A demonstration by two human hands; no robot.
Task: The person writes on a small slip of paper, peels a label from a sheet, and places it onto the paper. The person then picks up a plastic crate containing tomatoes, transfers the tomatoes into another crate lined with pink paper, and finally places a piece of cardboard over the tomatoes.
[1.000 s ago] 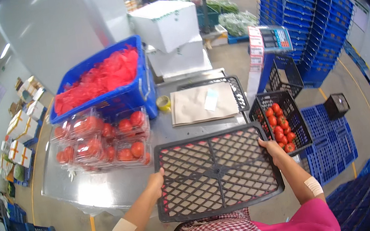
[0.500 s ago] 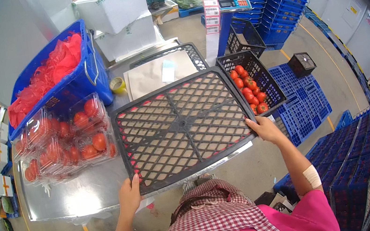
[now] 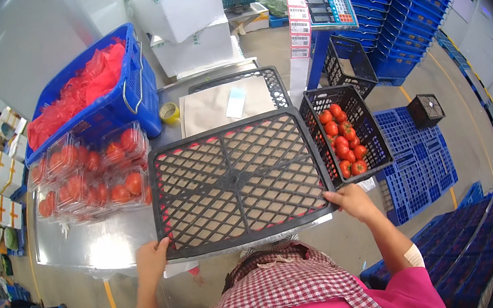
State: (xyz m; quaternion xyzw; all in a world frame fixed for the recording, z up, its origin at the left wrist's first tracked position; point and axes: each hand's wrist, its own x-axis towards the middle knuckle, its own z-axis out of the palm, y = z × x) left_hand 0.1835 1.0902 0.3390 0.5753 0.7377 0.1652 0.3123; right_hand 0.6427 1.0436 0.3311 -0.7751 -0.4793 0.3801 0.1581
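Observation:
A black plastic crate [image 3: 234, 181] with a lattice face lies over the near side of the metal table. Beige and some red show through its openings. My left hand [image 3: 152, 259] grips the crate's near left corner, thumb on the rim. At the near right corner my right hand [image 3: 354, 200] holds the rim, thumb on top and fingers below, mostly hidden. Left of the crate are several clear plastic boxes of tomatoes [image 3: 89, 176]. On its right stands a black crate [image 3: 377, 142] with loose tomatoes [image 3: 343, 140] inside.
Behind the held crate lie beige cardboard [image 3: 202, 106] and a roll of yellow tape [image 3: 169, 113]. A blue bin [image 3: 147, 98] of red netting stands back left. A scale display [image 3: 327, 10] rises beyond the tomato crate. White foam boxes [image 3: 179, 12] and stacked blue crates [image 3: 364, 5] stand farther back.
The held crate has turned so its near edge runs more nearly level across the view, with both hands still on its corners. The whole view has shifted slightly.

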